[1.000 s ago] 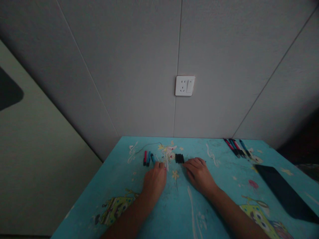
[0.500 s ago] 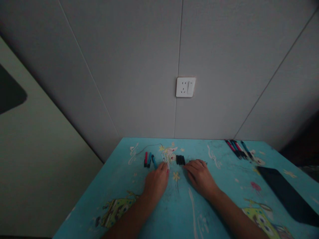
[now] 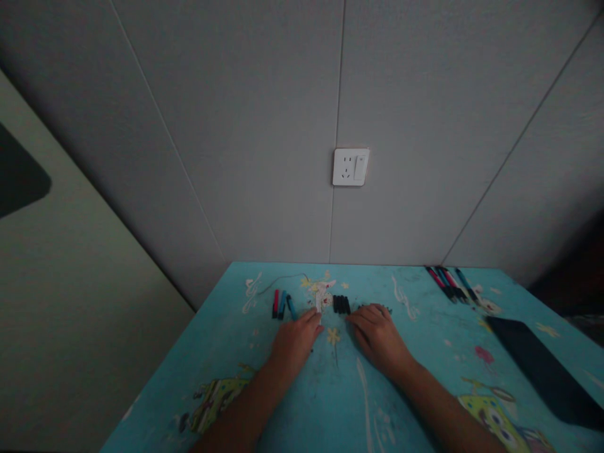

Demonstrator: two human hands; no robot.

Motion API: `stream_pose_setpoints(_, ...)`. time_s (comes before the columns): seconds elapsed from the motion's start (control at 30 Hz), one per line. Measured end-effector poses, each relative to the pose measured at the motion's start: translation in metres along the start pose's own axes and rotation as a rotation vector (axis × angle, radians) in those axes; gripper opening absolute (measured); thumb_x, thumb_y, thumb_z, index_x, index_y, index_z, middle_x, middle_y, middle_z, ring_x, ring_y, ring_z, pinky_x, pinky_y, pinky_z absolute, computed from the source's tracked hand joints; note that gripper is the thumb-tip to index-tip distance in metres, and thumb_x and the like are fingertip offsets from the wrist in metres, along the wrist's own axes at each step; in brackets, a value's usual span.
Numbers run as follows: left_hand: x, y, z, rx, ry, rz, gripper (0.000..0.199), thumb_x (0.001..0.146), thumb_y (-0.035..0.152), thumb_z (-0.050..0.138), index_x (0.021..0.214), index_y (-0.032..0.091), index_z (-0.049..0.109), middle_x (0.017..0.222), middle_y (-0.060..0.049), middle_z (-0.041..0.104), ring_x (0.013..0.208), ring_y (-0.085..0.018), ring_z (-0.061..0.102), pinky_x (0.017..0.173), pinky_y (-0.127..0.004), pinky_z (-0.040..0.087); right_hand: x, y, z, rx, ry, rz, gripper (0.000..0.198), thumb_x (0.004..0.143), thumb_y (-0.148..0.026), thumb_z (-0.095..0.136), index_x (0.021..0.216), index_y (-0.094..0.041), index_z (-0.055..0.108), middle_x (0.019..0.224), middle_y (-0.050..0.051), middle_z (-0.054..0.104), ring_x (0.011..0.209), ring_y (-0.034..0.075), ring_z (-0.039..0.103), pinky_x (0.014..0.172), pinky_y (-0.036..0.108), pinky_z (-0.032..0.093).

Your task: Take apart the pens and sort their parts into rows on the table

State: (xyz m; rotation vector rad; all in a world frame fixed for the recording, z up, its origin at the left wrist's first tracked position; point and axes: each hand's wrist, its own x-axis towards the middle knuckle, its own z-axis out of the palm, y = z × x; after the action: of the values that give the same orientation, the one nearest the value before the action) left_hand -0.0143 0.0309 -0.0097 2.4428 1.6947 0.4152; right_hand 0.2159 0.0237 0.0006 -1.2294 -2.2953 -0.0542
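My left hand rests on the table, its fingers closed around the lower end of some thin white sticks. To its left lie a red pen barrel, a blue pen barrel and a slanted blue piece with a dark tip. A row of several short black cylinders, like pen caps, sits between the hands. My right hand lies with loosely bent fingers, its fingertips beside the lower right end of that row. Small dark bits show partly behind it.
Several red, blue and white pens with dark ends lie at the back right. A dark flat board is on the right side of the patterned blue tablecloth. A white socket is on the grey wall behind.
My left hand has shifted slightly, and the thin white sticks now stand closer together and straighter at its fingertips. My right hand has stayed almost in place.
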Motion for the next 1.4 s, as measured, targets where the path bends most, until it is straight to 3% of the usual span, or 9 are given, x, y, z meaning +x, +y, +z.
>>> stream_pose_setpoints(0.17,0.000,-0.007,0.002,0.009,0.014,0.061,0.038,0.092,0.027,0.058,0.129,0.031,0.058,0.138,-0.002,0.056,0.105,-0.022,0.066,0.086,-0.034,0.054,0.001,0.000,0.000,0.008,-0.023,0.009,0.027,0.090,-0.013,0.054,0.111,-0.024,0.066,0.097,0.005,0.068,0.097,0.022,0.058,0.101,0.044,0.033)
stream_pose_setpoints(0.8,0.003,-0.006,0.000,0.031,0.002,0.071,0.026,0.091,0.029,0.059,0.116,0.030,0.063,0.128,-0.002,0.060,0.095,-0.020,0.067,0.078,-0.030,0.053,-0.002,0.002,0.004,0.032,0.007,-0.008,0.027,0.090,-0.013,0.053,0.110,-0.024,0.066,0.095,0.005,0.068,0.097,0.023,0.058,0.099,0.045,0.035)
stream_pose_setpoints(0.93,-0.004,0.002,-0.010,-0.139,0.092,0.121,0.024,0.098,0.034,0.045,0.111,0.023,0.062,0.113,-0.006,0.062,0.095,-0.018,0.064,0.084,-0.029,0.050,-0.001,0.000,0.001,0.060,-0.001,0.005,0.027,0.090,-0.014,0.052,0.112,-0.024,0.066,0.095,0.005,0.068,0.097,0.023,0.058,0.100,0.046,0.034)
stream_pose_setpoints(1.1,-0.015,0.019,-0.018,-0.580,0.218,0.237,0.029,0.101,0.033,0.032,0.092,0.019,0.056,0.095,-0.008,0.060,0.091,-0.018,0.058,0.085,-0.030,0.047,0.002,-0.015,-0.008,0.153,-0.019,-0.074,0.023,0.095,-0.022,0.051,0.114,-0.023,0.063,0.099,0.006,0.067,0.097,0.022,0.058,0.099,0.045,0.037)
stream_pose_setpoints(1.23,-0.021,0.032,-0.013,-0.851,0.278,0.283,0.037,0.101,0.040,0.029,0.095,0.019,0.058,0.105,-0.010,0.058,0.102,-0.020,0.055,0.093,-0.034,0.045,0.001,-0.033,-0.007,0.249,-0.067,-0.103,0.020,0.093,-0.032,0.057,0.109,-0.021,0.061,0.097,0.007,0.067,0.095,0.023,0.058,0.094,0.042,0.041)
stream_pose_setpoints(1.4,-0.022,0.038,-0.008,-0.907,0.293,0.187,0.041,0.101,0.044,0.030,0.107,0.020,0.062,0.109,-0.010,0.057,0.107,-0.021,0.053,0.097,-0.035,0.042,-0.004,-0.043,0.004,0.351,-0.117,-0.097,0.014,0.094,-0.032,0.056,0.101,-0.022,0.062,0.097,0.006,0.067,0.095,0.022,0.059,0.090,0.038,0.044)
